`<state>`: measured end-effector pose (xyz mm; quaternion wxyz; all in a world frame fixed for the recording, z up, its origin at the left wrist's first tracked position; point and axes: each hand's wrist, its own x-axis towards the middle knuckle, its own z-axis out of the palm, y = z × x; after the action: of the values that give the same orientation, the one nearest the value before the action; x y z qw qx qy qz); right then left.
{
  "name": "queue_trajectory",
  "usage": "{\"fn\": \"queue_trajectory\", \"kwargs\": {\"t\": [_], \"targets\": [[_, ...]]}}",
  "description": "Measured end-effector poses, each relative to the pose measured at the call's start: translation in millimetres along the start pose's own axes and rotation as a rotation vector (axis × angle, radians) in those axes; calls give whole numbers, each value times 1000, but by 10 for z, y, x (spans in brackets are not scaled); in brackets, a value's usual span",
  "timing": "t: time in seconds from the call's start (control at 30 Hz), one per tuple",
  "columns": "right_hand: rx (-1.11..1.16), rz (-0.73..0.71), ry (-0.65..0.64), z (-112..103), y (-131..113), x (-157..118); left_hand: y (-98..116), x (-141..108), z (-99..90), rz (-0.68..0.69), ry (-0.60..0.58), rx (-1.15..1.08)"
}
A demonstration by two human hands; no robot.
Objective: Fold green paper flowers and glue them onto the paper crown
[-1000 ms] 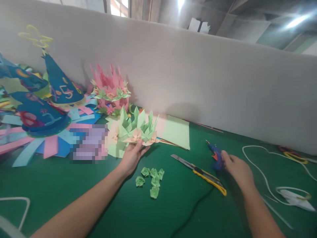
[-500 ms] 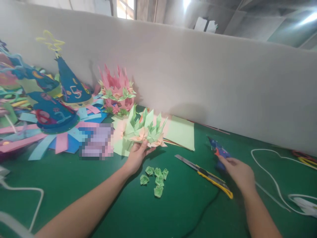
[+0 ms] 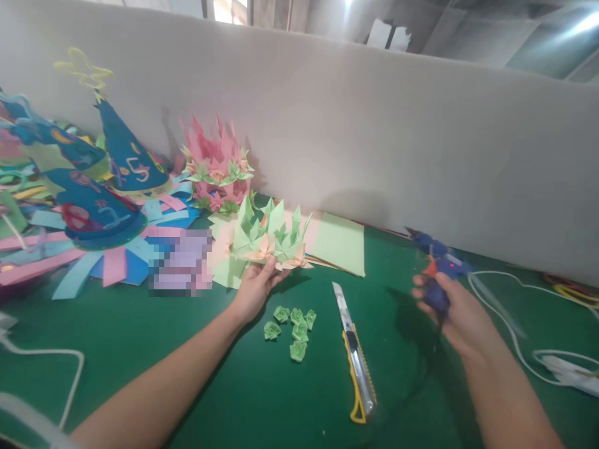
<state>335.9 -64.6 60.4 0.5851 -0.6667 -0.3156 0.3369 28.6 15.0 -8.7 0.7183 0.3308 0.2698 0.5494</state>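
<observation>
My left hand (image 3: 256, 288) grips the lower edge of a green folded-paper crown (image 3: 262, 234) trimmed with peach paper flowers. In my right hand (image 3: 461, 312) is a blue glue gun (image 3: 437, 259) with an orange trigger, lifted above the table and its nozzle pointing away to the left. Several small green paper roses (image 3: 297, 333) lie just below the crown. Between my hands a yellow box cutter (image 3: 356, 362) rests on the table, its blade extended and pointing away from me.
Pink paper crowns (image 3: 218, 159) are stacked behind. Blue cone hats (image 3: 128, 153) and paper strips crowd the left. Sheets of green paper (image 3: 344, 240) lie by the grey partition (image 3: 397, 137). A white cable (image 3: 508, 330) loops at right on the green table (image 3: 224, 399).
My right hand has raised the glue gun up and to the right. The box cutter has swung round, from slanting right to pointing mostly away. My left hand still holds the crown.
</observation>
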Motion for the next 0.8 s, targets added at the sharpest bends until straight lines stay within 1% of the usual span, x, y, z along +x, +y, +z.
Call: {"fn": "queue_trajectory", "kwargs": {"t": [0.03, 0.07, 0.13, 0.17, 0.2, 0.23, 0.33, 0.4, 0.47, 0.53, 0.57, 0.63, 0.67, 0.7, 0.8], "targets": [[52, 42, 16, -79, -38, -29, -4, 4, -2, -4, 1, -3], [109, 104, -11, -146, -71, -75, -8, 7, -3, -10, 1, -4], [155, 239, -138, -199, -103, -224, -14, 11, -3, -20, -3, -3], [170, 281, -173, -175, -93, -326, -16, 12, -3, -24, -6, -1], [168, 318, -202, -115, -63, -443, -16, 13, -4, -26, -10, 0], [137, 354, -203, -25, -14, -569, -15, 14, -6, -25, -13, 0], [87, 338, -166, 330, 192, -962, -7, 12, -11, -15, -7, -11], [46, 301, -134, 535, 320, -1194, 0, 9, -14, -9, 8, -17], [85, 307, -135, 654, 407, -1369, 4, 7, -14, -7, 17, -13], [157, 310, -165, 675, 460, -1450, 1, 6, -14, -2, 15, -14], [167, 300, -181, 654, 484, -1443, -3, 6, -14, 0, 11, -17], [107, 250, -199, 566, 541, -1317, -13, 8, -15, 4, 0, -27], [40, 205, -203, 509, 577, -1203, -18, 10, -16, 5, -4, -30], [-28, 127, -184, 450, 618, -1063, -21, 11, -18, 1, -7, -31], [-222, -70, -82, 321, 739, -601, -20, 17, -26, -6, -8, -33]]}}
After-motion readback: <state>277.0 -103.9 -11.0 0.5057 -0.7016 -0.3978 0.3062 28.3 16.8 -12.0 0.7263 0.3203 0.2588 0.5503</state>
